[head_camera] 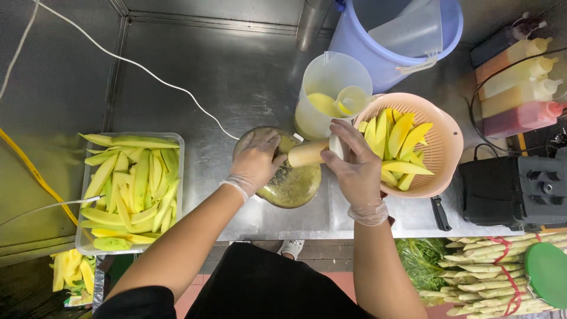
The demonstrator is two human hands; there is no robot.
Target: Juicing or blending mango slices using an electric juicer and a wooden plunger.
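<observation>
Head view — left hand cupped over the rim of the clear bowl of green-yellow mash; right hand grips the wooden pestle, tip at the bowl. Pounding underway — mango slices in the pink colander right of the bowl remain unadded.

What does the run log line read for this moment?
left hand: on bowl rim | right hand: gripping pestle in bowl | colander: mango slices, right | tray: mango slices, left
</observation>
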